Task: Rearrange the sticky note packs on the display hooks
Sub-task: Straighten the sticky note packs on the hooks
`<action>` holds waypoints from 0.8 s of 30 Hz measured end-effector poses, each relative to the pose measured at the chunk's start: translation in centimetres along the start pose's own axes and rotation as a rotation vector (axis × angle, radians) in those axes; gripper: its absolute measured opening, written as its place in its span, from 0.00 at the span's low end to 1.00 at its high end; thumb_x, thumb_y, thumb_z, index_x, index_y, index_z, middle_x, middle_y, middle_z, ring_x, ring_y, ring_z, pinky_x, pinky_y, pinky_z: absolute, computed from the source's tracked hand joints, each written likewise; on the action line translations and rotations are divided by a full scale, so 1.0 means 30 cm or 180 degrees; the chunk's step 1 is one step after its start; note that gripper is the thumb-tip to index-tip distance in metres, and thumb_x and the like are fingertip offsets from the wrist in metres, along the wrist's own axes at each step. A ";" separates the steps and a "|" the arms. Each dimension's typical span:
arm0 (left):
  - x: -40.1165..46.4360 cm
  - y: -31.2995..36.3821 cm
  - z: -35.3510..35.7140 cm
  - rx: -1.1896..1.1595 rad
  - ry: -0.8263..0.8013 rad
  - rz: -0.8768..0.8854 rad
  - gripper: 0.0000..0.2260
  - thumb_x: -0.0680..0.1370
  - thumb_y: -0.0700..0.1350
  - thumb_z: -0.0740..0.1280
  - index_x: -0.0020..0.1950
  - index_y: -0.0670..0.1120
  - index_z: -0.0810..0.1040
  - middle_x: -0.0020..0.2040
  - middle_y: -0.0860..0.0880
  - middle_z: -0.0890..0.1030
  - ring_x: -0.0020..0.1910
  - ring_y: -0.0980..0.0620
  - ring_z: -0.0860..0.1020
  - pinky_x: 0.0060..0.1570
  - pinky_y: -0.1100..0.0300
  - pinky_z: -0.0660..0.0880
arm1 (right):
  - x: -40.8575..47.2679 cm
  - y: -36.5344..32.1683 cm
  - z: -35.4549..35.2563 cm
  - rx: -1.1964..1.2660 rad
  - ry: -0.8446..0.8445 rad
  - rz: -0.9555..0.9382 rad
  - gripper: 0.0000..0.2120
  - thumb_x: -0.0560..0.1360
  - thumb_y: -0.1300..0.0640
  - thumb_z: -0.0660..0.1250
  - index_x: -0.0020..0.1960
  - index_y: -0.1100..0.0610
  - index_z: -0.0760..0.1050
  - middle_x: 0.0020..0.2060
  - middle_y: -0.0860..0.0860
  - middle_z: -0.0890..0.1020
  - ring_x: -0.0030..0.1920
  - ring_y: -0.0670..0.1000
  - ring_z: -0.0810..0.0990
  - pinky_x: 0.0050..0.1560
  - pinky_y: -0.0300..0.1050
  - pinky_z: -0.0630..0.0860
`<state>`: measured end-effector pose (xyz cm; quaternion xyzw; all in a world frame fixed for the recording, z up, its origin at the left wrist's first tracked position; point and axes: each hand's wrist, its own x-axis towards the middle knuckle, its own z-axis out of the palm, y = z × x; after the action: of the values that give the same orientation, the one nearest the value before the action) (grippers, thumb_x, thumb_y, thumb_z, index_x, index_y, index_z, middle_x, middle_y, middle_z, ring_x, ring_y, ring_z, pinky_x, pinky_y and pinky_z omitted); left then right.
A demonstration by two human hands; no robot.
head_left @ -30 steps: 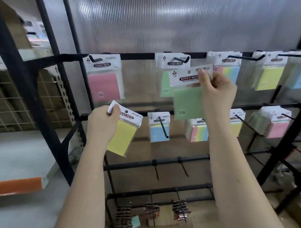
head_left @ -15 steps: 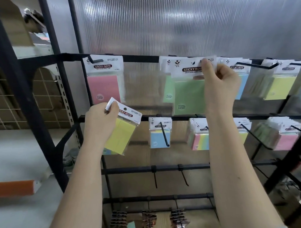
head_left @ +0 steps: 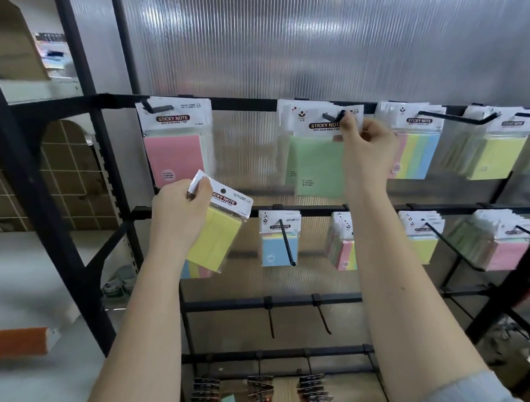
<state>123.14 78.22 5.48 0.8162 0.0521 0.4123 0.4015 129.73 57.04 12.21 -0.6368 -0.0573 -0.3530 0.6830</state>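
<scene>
1. A person's right hand (head_left: 365,150) pinches the white header of a green sticky note pack (head_left: 316,166), its hole on a black metal hook (head_left: 333,117) just above the fingertips.
2. The left hand (head_left: 180,212) grips a tilted yellow sticky note pack (head_left: 218,237) by its header, the pad hanging below the fingers.

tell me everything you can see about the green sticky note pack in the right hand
The green sticky note pack is a pale green square pad in a clear sleeve with a white header card printed STICKY NOTE. It hangs upright on the top row; the black hook passes through its header. The right hand pinches the header's right side.
</scene>
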 end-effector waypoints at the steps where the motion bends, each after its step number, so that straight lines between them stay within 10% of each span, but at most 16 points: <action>1: 0.002 -0.002 0.002 0.0001 -0.0003 -0.0002 0.22 0.79 0.44 0.60 0.28 0.47 0.56 0.22 0.52 0.59 0.22 0.57 0.60 0.21 0.66 0.57 | 0.008 0.008 0.014 0.0009 0.0058 0.0030 0.14 0.76 0.54 0.68 0.36 0.61 0.73 0.30 0.52 0.70 0.32 0.46 0.64 0.33 0.39 0.61; 6: 0.002 -0.009 0.006 0.0022 -0.0047 -0.0034 0.22 0.79 0.46 0.59 0.27 0.47 0.57 0.19 0.58 0.67 0.21 0.60 0.65 0.21 0.67 0.58 | 0.027 0.041 0.068 0.0046 0.0258 0.0125 0.19 0.76 0.54 0.67 0.30 0.53 0.64 0.25 0.45 0.61 0.24 0.43 0.58 0.27 0.34 0.57; 18: -0.031 0.017 -0.010 -0.0198 -0.0167 -0.0075 0.21 0.79 0.48 0.59 0.28 0.45 0.60 0.20 0.57 0.69 0.21 0.58 0.64 0.20 0.67 0.58 | -0.007 0.037 -0.041 -0.0422 0.0429 0.0008 0.04 0.77 0.57 0.65 0.46 0.54 0.79 0.38 0.41 0.81 0.39 0.38 0.78 0.41 0.26 0.72; 24: -0.070 0.048 0.001 -0.0371 -0.0418 0.0126 0.21 0.80 0.48 0.60 0.29 0.40 0.64 0.24 0.52 0.67 0.26 0.56 0.62 0.24 0.64 0.56 | -0.124 0.059 -0.217 -0.1334 -0.0125 0.0195 0.12 0.79 0.57 0.61 0.53 0.60 0.81 0.35 0.45 0.78 0.35 0.43 0.74 0.40 0.37 0.71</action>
<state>121.43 76.35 5.13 0.8176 -0.0145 0.3680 0.4426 125.52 52.53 7.57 -0.7732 0.0235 -0.3238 0.5448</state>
